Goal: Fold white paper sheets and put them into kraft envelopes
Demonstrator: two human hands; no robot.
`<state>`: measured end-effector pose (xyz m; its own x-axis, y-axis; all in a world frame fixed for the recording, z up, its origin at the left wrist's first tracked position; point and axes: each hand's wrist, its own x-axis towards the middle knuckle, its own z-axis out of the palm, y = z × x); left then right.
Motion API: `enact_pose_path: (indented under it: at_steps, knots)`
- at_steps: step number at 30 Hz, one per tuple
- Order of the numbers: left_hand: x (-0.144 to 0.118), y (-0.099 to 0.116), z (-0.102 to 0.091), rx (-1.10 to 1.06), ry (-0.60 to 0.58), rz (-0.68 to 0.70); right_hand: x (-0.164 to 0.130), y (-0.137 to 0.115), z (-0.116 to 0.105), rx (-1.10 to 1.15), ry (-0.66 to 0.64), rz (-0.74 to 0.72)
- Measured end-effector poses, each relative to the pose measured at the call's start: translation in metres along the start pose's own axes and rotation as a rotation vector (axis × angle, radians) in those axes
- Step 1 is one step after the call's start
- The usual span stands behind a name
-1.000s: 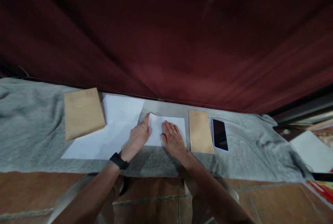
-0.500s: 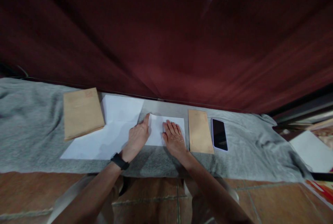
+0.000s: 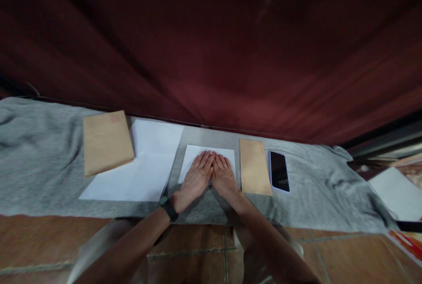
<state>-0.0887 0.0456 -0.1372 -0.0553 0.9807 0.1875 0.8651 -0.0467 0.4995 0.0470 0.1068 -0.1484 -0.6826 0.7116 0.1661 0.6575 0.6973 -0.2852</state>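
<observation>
The left hand [image 3: 197,176] and right hand [image 3: 224,177] lie flat side by side, fingers extended, gripping nothing, on folded paper [image 3: 187,160] over a gray cloth [image 3: 319,187]. Rightward lie a brown envelope [image 3: 255,167] and a phone [image 3: 279,171]; leftward, white sheets [image 3: 140,176] partly under an envelope stack [image 3: 107,143]. Envelope contents are hidden. Behind hangs a red curtain [image 3: 211,55].
</observation>
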Motion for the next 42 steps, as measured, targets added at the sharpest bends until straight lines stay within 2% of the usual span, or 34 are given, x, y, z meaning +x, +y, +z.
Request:
enact_pose_path:
  at_steps: [3,9,14,17,22,28,42]
  knots:
    - [0.001,-0.001,-0.001,0.031,0.015,-0.04,-0.001,0.003,-0.003,0.011,0.011,-0.006]
    - [-0.002,-0.001,-0.001,0.083,0.025,-0.03,-0.003,0.008,-0.004,0.05,0.038,0.023]
    - [-0.004,0.0,0.004,0.207,0.023,-0.048,0.002,0.014,-0.003,0.101,0.087,0.07]
    - [-0.004,-0.001,0.006,0.299,0.009,-0.048,0.006,0.011,-0.001,0.123,0.109,0.05]
    - [-0.005,-0.004,0.007,0.404,-0.006,-0.017,0.006,0.001,0.001,0.053,0.06,0.012]
    - [-0.006,-0.002,0.004,0.379,0.034,-0.018,0.0,0.004,0.0,-0.057,0.071,0.028]
    - [-0.002,-0.012,-0.004,0.398,0.045,-0.062,-0.008,0.006,-0.003,-0.136,0.098,0.109]
